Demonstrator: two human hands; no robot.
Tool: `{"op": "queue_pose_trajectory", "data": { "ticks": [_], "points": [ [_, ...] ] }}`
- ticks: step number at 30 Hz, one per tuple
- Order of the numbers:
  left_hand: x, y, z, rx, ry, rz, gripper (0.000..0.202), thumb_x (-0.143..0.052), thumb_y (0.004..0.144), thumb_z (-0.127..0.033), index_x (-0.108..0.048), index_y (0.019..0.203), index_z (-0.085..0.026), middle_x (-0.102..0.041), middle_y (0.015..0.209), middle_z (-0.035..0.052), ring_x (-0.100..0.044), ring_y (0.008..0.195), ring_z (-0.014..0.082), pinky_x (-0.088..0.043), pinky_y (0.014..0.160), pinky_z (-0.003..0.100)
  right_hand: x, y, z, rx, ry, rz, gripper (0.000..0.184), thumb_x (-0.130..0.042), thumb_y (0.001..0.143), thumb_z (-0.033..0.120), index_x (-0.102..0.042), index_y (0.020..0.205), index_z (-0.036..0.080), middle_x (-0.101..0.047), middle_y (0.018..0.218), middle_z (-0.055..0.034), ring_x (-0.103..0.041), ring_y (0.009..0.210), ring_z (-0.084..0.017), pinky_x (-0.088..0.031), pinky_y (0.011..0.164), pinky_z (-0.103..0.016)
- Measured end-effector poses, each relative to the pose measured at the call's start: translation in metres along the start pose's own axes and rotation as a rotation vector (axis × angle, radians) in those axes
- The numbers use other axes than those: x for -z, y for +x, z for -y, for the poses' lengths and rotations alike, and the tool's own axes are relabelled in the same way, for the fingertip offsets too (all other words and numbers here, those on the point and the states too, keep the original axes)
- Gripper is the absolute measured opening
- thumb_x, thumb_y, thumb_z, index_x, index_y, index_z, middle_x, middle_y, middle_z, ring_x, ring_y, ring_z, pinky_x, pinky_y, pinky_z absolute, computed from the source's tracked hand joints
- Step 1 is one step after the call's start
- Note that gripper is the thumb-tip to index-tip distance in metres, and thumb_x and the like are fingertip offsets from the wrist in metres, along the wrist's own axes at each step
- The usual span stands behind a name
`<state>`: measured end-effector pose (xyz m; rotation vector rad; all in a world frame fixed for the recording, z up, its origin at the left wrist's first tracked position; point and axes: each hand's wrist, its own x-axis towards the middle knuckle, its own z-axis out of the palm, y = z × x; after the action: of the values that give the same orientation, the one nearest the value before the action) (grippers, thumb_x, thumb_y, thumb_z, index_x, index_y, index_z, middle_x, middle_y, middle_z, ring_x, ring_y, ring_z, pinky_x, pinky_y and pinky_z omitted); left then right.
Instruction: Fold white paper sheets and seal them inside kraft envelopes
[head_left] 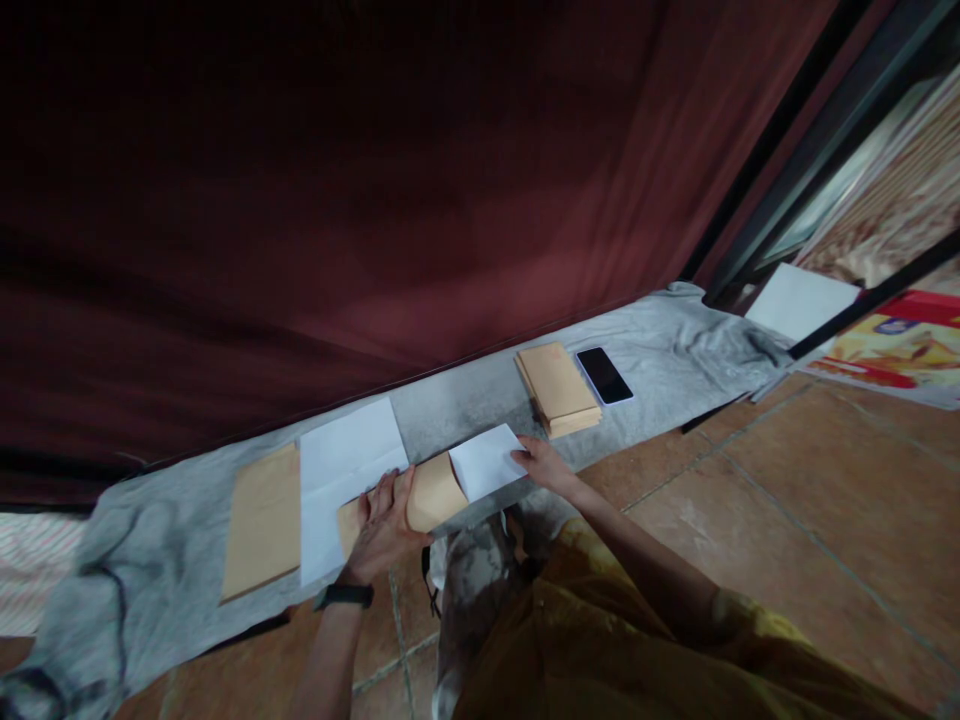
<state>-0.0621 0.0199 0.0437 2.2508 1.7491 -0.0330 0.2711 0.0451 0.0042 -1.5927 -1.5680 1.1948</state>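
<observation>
My left hand [384, 528] lies flat with fingers spread on a brown envelope [431, 495] on the grey cloth [150, 560]. My right hand [544, 462] pinches the right edge of a folded white paper [487, 460] whose left end sits in the envelope's open mouth. A black band is on my left wrist.
A sheet of white paper [341, 480] and another brown envelope [262, 520] lie to the left. A stack of brown envelopes [556, 385] and a dark phone [604, 375] lie further right on the cloth. Dark red curtain behind; tiled floor in front.
</observation>
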Motion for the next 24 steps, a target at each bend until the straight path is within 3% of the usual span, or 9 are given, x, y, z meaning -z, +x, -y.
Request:
{"op": "queue_pose_trajectory", "data": {
  "ticks": [5,12,19,24],
  "points": [
    [0.002,-0.002,-0.004,0.011,-0.001,0.006,0.116,-0.075,0.067,-0.040,-0.008,0.161,-0.024,-0.026,0.162,0.0213,-0.018,0.154,0.0392,-0.008,0.121,0.062,0.012,0.006,0.014,0.015,-0.062,0.023,0.009,-0.060,0.085,0.016,-0.067,0.083,0.021,-0.069,0.076,-0.0021,-0.064,0.074,-0.018,-0.046,0.069,-0.026],
    [0.002,-0.002,-0.003,0.010,0.018,0.012,0.118,-0.076,0.066,-0.040,-0.008,0.161,-0.025,-0.025,0.162,0.0207,-0.019,0.153,0.0400,-0.008,0.121,0.062,0.010,0.017,0.019,0.018,0.017,0.008,0.018,-0.062,0.080,0.014,-0.057,0.065,0.022,-0.059,0.060,0.0017,-0.059,0.063,-0.016,-0.042,0.061,-0.024],
    [0.007,0.004,-0.008,0.014,0.043,0.004,0.116,-0.075,0.067,-0.044,-0.011,0.161,-0.026,-0.031,0.159,0.0187,-0.025,0.150,0.0385,-0.009,0.122,0.059,-0.006,0.014,0.011,-0.056,0.185,0.039,0.008,-0.057,0.084,0.018,-0.064,0.080,0.020,-0.061,0.065,0.0014,-0.056,0.054,-0.013,-0.043,0.047,-0.021],
    [0.009,0.010,-0.013,0.001,0.027,0.036,0.119,-0.077,0.062,-0.044,-0.013,0.161,-0.026,-0.035,0.155,0.0169,-0.030,0.147,0.0395,-0.006,0.122,0.061,-0.009,0.011,0.006,-0.118,0.321,0.044,0.002,-0.063,0.080,0.020,-0.065,0.079,0.020,-0.063,0.067,0.0013,-0.056,0.055,-0.012,-0.045,0.045,-0.021]
  ]
}}
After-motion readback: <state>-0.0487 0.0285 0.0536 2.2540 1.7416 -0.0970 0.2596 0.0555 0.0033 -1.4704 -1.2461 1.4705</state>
